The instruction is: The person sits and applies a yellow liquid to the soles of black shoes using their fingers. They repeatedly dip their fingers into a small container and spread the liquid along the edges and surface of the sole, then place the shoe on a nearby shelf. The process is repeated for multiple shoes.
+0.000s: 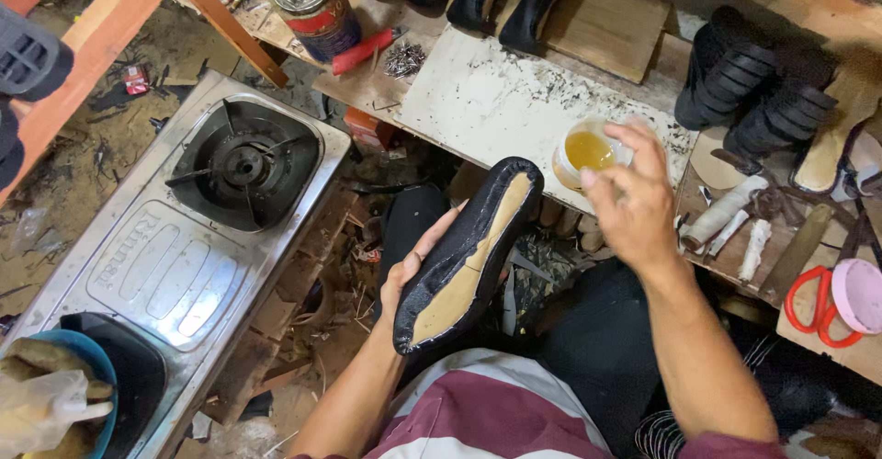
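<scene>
My left hand [411, 266] holds a black shoe upper [469, 252] sole-side up, with a tan insole showing inside its folded black edge. My right hand [634, 197] reaches over a small clear cup of yellow glue [586, 151] standing on the white stained board [496, 101]. The fingers are bunched at the cup's rim; whether they pinch something is hidden. I sit with dark trousers and a striped shirt below.
A steel gas stove [184, 238] lies at the left on the floor. A tin can [312, 0], a red-handled tool [366, 50] and nails sit on the bench. Black shoe parts [753, 82] are stacked at the right, with red scissors [813, 303] and a pink lid [859, 294].
</scene>
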`<action>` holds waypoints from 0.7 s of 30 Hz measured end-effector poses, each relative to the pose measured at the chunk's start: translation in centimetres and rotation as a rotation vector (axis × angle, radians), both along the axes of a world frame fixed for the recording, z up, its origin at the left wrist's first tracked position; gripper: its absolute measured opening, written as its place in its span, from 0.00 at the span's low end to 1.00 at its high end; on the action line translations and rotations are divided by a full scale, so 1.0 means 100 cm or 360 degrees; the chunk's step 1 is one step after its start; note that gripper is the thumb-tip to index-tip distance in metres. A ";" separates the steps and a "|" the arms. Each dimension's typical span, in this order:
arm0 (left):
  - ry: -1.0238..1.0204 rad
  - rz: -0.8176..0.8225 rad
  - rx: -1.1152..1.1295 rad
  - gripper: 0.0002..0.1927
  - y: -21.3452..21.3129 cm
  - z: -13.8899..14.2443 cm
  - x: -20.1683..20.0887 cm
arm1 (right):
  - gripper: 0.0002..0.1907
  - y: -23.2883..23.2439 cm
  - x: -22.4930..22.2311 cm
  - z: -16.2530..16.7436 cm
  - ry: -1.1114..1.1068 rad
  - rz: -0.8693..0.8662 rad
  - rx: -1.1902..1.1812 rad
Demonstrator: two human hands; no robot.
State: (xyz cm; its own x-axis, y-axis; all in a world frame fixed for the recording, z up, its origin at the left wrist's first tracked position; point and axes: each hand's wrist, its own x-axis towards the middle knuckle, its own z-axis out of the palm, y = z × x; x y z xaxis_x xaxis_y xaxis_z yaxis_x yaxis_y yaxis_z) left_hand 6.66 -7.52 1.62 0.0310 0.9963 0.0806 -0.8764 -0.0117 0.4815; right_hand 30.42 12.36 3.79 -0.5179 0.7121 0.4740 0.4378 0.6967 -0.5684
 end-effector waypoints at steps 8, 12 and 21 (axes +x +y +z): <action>0.0135 -0.0002 0.0039 0.50 0.010 0.010 0.013 | 0.28 -0.062 -0.027 0.005 0.0501 0.0444 -0.0201; 0.0121 0.0085 0.0043 0.48 0.017 0.005 0.019 | 0.23 -0.081 -0.035 -0.004 0.0332 0.0385 0.0129; 0.0117 0.0309 -0.0063 0.42 0.028 -0.013 0.028 | 0.15 -0.126 -0.038 -0.002 0.0043 0.0510 0.0701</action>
State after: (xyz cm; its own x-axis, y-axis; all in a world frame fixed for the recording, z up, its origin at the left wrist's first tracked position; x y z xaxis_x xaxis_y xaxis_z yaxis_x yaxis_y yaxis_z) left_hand 9.43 -4.75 0.35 -0.1575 0.9865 0.0458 -0.8221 -0.1567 0.5473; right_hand 26.57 -0.24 3.55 -0.6598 0.2515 0.7081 0.1536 0.9676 -0.2004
